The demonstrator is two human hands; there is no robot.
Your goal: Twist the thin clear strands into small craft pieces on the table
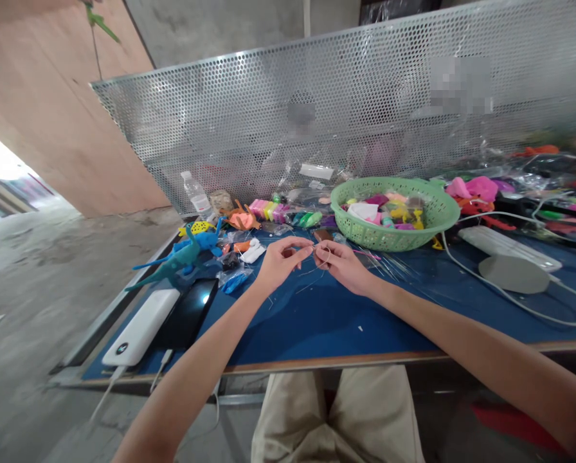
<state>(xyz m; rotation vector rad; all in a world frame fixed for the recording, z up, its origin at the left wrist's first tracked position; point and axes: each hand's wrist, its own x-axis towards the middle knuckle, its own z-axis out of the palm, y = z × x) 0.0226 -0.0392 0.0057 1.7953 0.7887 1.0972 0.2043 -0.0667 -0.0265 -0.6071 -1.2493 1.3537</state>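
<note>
My left hand (pixel 284 258) and my right hand (pixel 344 265) meet fingertip to fingertip above the middle of the blue table (pixel 312 328). Both are closed in a pinch. A thin pale strand (pixel 327 260) curves in a small loop at my right fingers and seems to run between the two hands. Whether it is wire or thread I cannot tell. Below them on the table lie a few loose thin strands (pixel 307 283). A brown piece (pixel 323 235) sits just behind my fingertips, partly hidden.
A green basket (pixel 394 239) of colourful soft pieces stands behind my right hand. Left are toy dinosaurs (pixel 179 257), a white power bank (pixel 141 328) and a black phone (pixel 189 315). A perforated metal panel (pixel 249 90) closes the back. A white cable (pixel 510 302) loops at right.
</note>
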